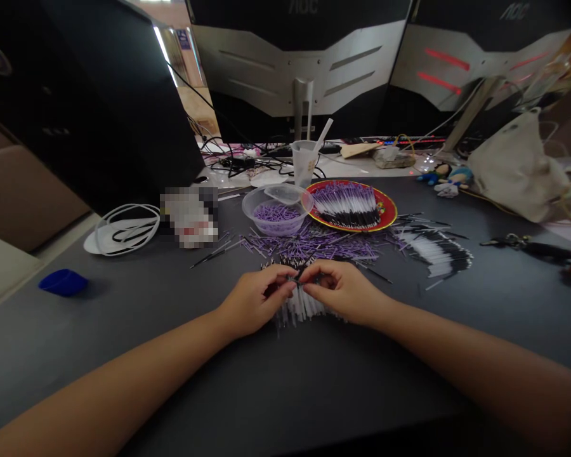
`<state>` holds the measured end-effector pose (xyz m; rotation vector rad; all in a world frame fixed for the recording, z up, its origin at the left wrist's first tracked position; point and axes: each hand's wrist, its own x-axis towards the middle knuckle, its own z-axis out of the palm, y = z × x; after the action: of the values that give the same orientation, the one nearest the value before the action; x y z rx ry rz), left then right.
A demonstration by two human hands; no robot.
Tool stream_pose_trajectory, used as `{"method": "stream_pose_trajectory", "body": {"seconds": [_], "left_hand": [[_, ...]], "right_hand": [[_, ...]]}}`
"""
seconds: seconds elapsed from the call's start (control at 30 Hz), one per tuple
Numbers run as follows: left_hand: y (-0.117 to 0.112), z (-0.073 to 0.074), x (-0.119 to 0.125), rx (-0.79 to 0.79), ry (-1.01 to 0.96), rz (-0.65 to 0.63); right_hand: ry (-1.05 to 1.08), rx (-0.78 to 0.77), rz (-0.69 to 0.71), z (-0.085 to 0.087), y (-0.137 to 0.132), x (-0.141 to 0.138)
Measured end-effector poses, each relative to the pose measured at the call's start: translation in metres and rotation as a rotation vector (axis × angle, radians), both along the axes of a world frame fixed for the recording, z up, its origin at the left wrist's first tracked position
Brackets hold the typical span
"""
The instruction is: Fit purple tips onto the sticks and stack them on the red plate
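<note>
Grey desktop (137, 374), black stick (301, 273) between left hand (252, 299), right hand (342, 292)

"What do the left hand (253, 302) and right hand (341, 292) have?"

"One thin black stick (301, 273), pinched between the fingertips of both, tilted up and away."

"And beneath them?"

"A fanned row of thin white sticks (301, 307), lying flat, partly hidden under both hands, small metal tips at the far end."

One left hand (254, 301), one right hand (341, 293) and one black stick (306, 268) between them. Two monitors (295, 70) (457, 70), one red plate (356, 227), one clear bowl (276, 230), one cup (303, 164), one straw (323, 133).
</note>
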<state>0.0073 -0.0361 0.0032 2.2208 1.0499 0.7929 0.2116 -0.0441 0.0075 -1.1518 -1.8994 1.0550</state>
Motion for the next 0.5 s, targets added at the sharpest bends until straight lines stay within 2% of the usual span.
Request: {"method": "stream_pose_trajectory", "body": {"seconds": [0.33,0.4,0.5], "left_hand": [[-0.0027,0.0028,0.0024,-0.095,-0.040,-0.029],[-0.0027,0.0032,0.0042,-0.154,-0.081,0.005],[-0.0006,0.0037,0.0080,-0.327,-0.236,0.088]], "right_hand": [[-0.190,0.302,0.053,0.0038,-0.0002,0.0026],[-0.194,0.330,0.031,0.0052,-0.0008,0.0033],[-0.184,0.366,-0.008,0.0057,-0.0025,0.0045]]}}
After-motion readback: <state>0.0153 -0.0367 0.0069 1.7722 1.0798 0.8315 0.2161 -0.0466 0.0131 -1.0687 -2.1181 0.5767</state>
